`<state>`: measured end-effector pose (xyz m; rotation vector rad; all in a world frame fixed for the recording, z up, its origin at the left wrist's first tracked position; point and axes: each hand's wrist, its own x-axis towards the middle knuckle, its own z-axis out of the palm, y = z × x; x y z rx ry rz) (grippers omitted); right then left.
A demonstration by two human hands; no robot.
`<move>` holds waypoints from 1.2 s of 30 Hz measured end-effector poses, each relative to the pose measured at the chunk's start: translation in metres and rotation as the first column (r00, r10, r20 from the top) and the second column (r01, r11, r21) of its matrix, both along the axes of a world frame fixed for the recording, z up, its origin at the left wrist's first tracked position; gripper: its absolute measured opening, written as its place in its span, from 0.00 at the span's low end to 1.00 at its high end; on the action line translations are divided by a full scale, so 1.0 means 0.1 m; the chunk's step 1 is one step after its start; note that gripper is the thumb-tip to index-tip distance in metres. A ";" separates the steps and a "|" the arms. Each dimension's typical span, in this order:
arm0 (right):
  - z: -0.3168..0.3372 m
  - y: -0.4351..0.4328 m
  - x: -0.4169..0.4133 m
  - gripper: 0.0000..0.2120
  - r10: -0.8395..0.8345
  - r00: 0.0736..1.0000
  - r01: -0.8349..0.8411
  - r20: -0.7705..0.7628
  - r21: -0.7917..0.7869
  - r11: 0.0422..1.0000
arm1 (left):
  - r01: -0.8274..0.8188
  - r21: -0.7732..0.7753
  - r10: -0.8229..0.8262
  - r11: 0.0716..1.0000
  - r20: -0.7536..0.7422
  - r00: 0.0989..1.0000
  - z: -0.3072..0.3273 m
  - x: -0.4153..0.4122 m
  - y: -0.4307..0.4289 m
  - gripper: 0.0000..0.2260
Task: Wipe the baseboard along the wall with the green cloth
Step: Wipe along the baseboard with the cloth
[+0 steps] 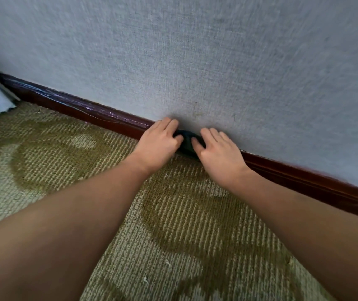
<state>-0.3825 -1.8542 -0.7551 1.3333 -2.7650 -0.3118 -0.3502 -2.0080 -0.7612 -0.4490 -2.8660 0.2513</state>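
Left hand (159, 146): bare; rounded knuckles, short thumb, fingers slim and close-set.
Right hand (219, 153): bare; same build, fingertips blunt, nails too blurred to make out.
Left forearm (65, 224): bare from wrist to the picture's lower left corner; smooth, widening toward the camera.
Right forearm (304, 213): bare from wrist to the right edge; smooth, likewise widening.

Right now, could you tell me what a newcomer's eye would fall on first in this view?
First, the two hands at the centre: the left hand and right hand hold a dark bunched cloth between them against the reddish-brown baseboard at the foot of the grey wall. Next come the whitish scuff streaks along the baseboard's top toward the left, and the olive patterned carpet below.
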 end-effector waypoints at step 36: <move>-0.07 -0.75 0.08 0.23 -0.029 1.000 0.029 -0.003 0.097 0.995 | 0.093 0.157 -0.065 0.983 -0.172 0.983 -0.39 -0.02 -0.74 0.10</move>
